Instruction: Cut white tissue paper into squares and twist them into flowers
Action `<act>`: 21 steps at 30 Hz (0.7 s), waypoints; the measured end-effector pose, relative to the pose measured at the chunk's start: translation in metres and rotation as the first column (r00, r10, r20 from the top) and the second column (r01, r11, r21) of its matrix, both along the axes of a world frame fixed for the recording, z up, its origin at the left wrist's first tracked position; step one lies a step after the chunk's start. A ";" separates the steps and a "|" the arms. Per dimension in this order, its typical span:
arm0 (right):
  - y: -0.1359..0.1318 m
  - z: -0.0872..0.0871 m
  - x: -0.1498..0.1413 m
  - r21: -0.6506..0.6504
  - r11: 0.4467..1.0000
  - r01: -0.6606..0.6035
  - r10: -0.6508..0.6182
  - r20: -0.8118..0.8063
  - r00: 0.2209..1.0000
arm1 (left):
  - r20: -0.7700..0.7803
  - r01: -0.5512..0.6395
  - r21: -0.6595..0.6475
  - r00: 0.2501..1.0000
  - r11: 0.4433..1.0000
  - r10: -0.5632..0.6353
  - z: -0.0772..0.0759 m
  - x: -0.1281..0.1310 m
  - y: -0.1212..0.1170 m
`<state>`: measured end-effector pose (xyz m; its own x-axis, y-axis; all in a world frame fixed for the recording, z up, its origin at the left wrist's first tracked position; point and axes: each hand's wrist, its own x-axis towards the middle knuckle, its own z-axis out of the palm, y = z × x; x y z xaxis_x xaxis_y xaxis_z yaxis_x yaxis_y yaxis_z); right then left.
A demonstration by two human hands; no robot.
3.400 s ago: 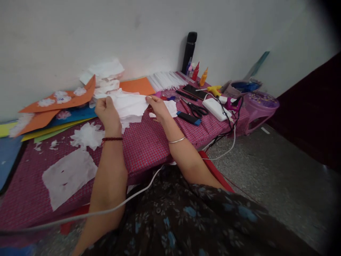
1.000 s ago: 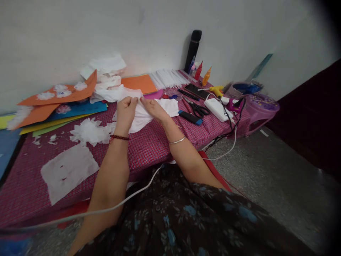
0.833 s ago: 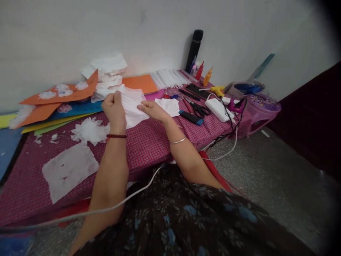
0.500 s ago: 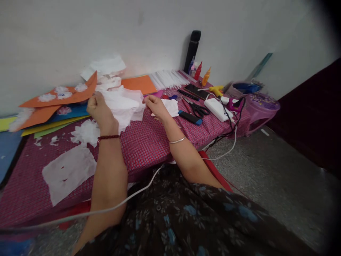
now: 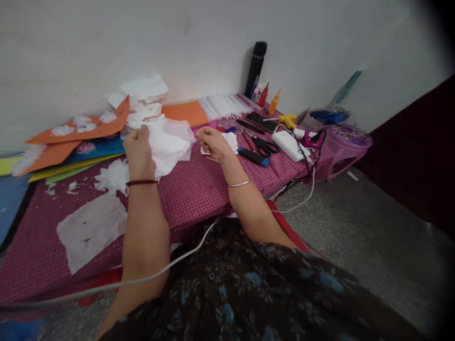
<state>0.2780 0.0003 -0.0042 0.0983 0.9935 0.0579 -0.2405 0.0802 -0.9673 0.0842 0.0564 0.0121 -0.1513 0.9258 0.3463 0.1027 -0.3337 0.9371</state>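
Observation:
My left hand (image 5: 138, 148) is closed around a crumpled sheet of white tissue paper (image 5: 169, 142), lifted a little above the red checked table (image 5: 199, 189). My right hand (image 5: 212, 141) hovers just right of the sheet with its fingers curled in a pinch. What the pinch holds, if anything, is too small to see. A smaller white tissue piece (image 5: 232, 139) lies behind my right hand.
A flat tissue sheet (image 5: 90, 229) and a cut tissue flower (image 5: 113, 176) lie at the left. Coloured card sheets (image 5: 76, 132) are stacked by the wall. Scissors (image 5: 262, 144), a white power bank (image 5: 288, 144), glue bottles (image 5: 272, 102), a black flask (image 5: 255, 66) and a purple stool (image 5: 346, 142) stand at the right.
My hands drew together on the tissue, then pulled apart. The sheet now hangs from my left hand alone, and my right hand has come away from its edge.

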 end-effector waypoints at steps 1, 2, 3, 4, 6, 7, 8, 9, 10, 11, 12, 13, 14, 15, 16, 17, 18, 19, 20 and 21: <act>0.000 0.000 -0.001 -0.006 0.999 0.046 -0.046 -0.022 0.999 | 0.001 -0.005 0.003 1.000 1.000 0.005 0.000 0.000 0.001; 0.000 0.000 -0.003 -0.017 0.998 0.061 -0.061 -0.041 0.997 | -0.007 -0.005 0.010 1.000 1.000 0.005 0.001 0.001 0.000; 0.000 0.000 -0.007 -0.030 0.999 0.037 -0.038 -0.055 0.998 | -0.025 0.000 0.020 1.000 1.000 0.001 0.002 0.004 -0.001; 0.000 0.000 -0.012 -0.039 0.999 -0.021 0.019 -0.058 0.998 | -0.042 0.006 0.031 0.999 0.999 -0.005 0.002 0.007 -0.003; 0.000 -0.001 -0.020 -0.050 0.986 -0.158 0.157 -0.020 0.987 | -0.076 0.022 0.045 0.997 0.999 -0.018 0.003 0.012 -0.006; 0.001 -0.002 -0.022 -0.052 0.981 -0.188 0.188 0.008 0.982 | -0.084 0.016 0.055 0.996 0.998 -0.012 0.004 0.014 -0.006; 0.002 -0.003 -0.022 -0.051 0.983 -0.177 0.179 0.034 0.983 | -0.079 -0.008 0.072 0.997 0.997 0.013 0.005 0.014 -0.006; 0.003 -0.005 -0.021 -0.044 0.990 -0.131 0.133 0.049 0.990 | -0.060 -0.053 0.093 0.996 0.994 0.059 0.006 0.013 -0.005; 0.005 -0.006 -0.018 -0.040 0.997 -0.063 0.065 0.050 0.997 | -0.021 -0.115 0.115 0.993 0.987 0.118 0.007 0.011 -0.004; 0.007 -0.007 -0.015 -0.040 0.999 0.019 -0.017 0.037 0.999 | 0.026 -0.173 0.129 0.985 0.976 0.172 0.008 0.008 -0.002; 0.009 -0.007 -0.011 -0.046 0.995 0.093 -0.092 0.014 0.996 | 0.068 -0.218 0.135 0.975 0.967 0.211 0.009 0.006 -0.001; 0.011 -0.008 -0.008 -0.056 0.987 0.150 -0.151 -0.013 0.988 | 0.097 -0.248 0.132 0.967 0.960 0.237 0.010 0.004 0.000; 0.013 -0.009 -0.005 -0.066 0.981 0.183 -0.186 -0.046 0.982 | 0.103 -0.254 0.128 0.965 0.959 0.242 0.010 0.003 0.000; 0.014 -0.009 -0.005 -0.070 0.980 0.189 -0.194 -0.081 0.978 | 0.094 -0.249 0.128 0.967 0.960 0.238 0.010 0.004 0.000; 0.014 -0.010 -0.006 -0.069 0.983 0.170 -0.177 -0.114 0.978 | 0.075 -0.238 0.135 0.970 0.962 0.230 0.010 0.005 0.000; 0.014 -0.010 -0.008 -0.060 0.990 0.128 -0.135 -0.138 0.981 | 0.053 -0.224 0.139 0.974 0.965 0.219 0.010 0.007 -0.002; 0.014 -0.011 -0.012 -0.045 0.997 0.068 -0.074 -0.147 0.986 | 0.034 -0.202 0.142 0.979 0.969 0.200 0.009 0.010 -0.003; 0.013 -0.011 -0.017 -0.026 1.000 0.009 -0.012 -0.139 0.990 | 0.018 -0.172 0.143 0.985 0.975 0.171 0.009 0.014 -0.005; 0.012 -0.012 -0.022 -0.002 0.999 -0.040 0.039 -0.117 0.992 | 0.008 -0.136 0.145 0.991 0.980 0.136 0.008 0.017 -0.007; 0.012 -0.012 -0.027 0.024 0.997 -0.069 0.070 -0.093 0.993 | 0.008 -0.107 0.150 0.994 0.983 0.107 0.007 0.020 -0.009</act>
<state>0.2514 0.0120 -0.0163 0.0350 0.9968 0.0720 -0.3355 0.0796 -0.9387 0.1047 0.0473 0.0193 -0.2467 0.8421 0.4796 0.1457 -0.4571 0.8774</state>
